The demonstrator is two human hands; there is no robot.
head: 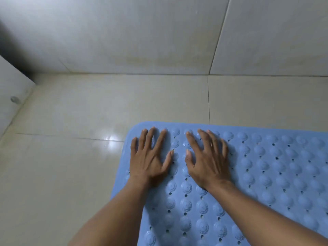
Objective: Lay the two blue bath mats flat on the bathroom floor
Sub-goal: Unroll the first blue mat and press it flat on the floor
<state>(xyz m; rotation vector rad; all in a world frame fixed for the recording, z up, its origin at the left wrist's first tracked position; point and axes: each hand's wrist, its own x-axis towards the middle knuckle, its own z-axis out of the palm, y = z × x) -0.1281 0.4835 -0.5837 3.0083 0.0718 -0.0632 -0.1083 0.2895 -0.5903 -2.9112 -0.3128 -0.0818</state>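
Observation:
One blue bath mat [276, 174] with raised bumps and small drain holes lies flat on the beige tiled floor, filling the lower right of the view. Its rounded far-left corner is near the middle of the frame. My left hand [150, 157] rests palm down on that corner with its fingers spread. My right hand [207, 157] lies flat beside it, fingers also spread, pressing on the mat. Neither hand grips anything. A second mat is not in view.
Glossy beige floor tiles [71, 157] stretch to the left and beyond the mat. A grey tiled wall [142, 32] rises at the back. At the far left stands a white panel [10, 93] with a small round metal fitting [15, 99].

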